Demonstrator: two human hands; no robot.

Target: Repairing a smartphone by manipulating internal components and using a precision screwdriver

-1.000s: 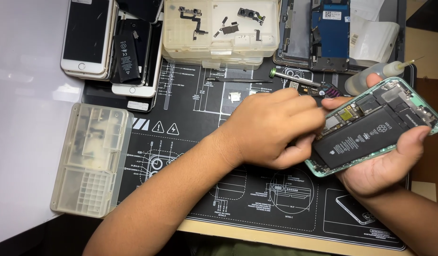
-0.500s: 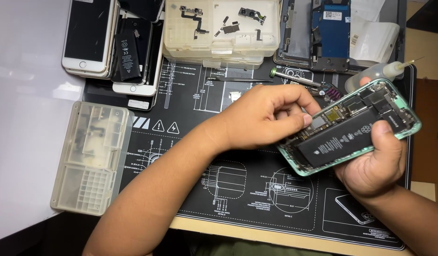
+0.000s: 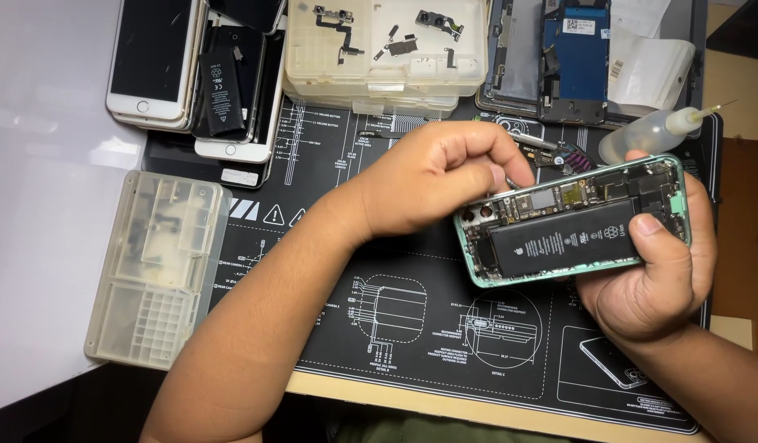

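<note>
Phone (image 3: 572,221) is lying opened, screen off, in my right hand (image 3: 650,279), which is cupping it from beneath with the thumb curled over its right end and pressing on the battery (image 3: 559,242); that hand is closed firmly on the case. My left hand (image 3: 432,180) is bunched loosely just beside the phone's upper left edge, fingertips (image 3: 502,174) pinched together over the board. I cannot tell whether they are holding a tool or a small part; nothing is showing between them.

In my judgement, I am doing fine work at the board near the phone's top edge. To do it well, I am advising: keep the phone level and steady in the right hand, ease the thumb's pressure off the battery, and keep the left fingertips low and slow so no small part drops.

The phone is hovering over a black mat (image 3: 412,328) printed with white diagrams. Above the phone a squeeze bottle (image 3: 650,135) is lying, with another opened handset (image 3: 559,57) beyond. Left of the phone, well apart, a clear parts box (image 3: 157,271) is sitting at the mat's edge; stacked phones (image 3: 190,74) and a parts tray (image 3: 387,45) are lining the far side. The room beyond is not showing.
</note>
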